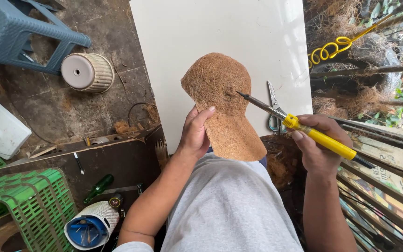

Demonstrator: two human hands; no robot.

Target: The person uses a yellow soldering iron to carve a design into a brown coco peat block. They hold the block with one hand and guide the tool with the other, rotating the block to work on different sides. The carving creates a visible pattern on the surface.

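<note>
Currently, piece: brown coconut-fibre sheet (222, 102), cap-shaped, domed top, flared lower end, lying on white board (173, 42), lower edge over the lap
left hand: left hand (195, 133) grips sheet's left edge, thumb on top, fingers curled under, forearm coming up from lower left
right hand: right hand (317, 147) closed round yellow-handled soldering iron (299, 126), pen-style grip, wrist bent inward
tip: dark iron tip touching sheet's right side, near a small dark mark
beside: scissors (273, 107) on board, just behind iron shaft
floor left: upturned beige pot (87, 71), blue stool (15, 32), green crate (33, 200)
</note>
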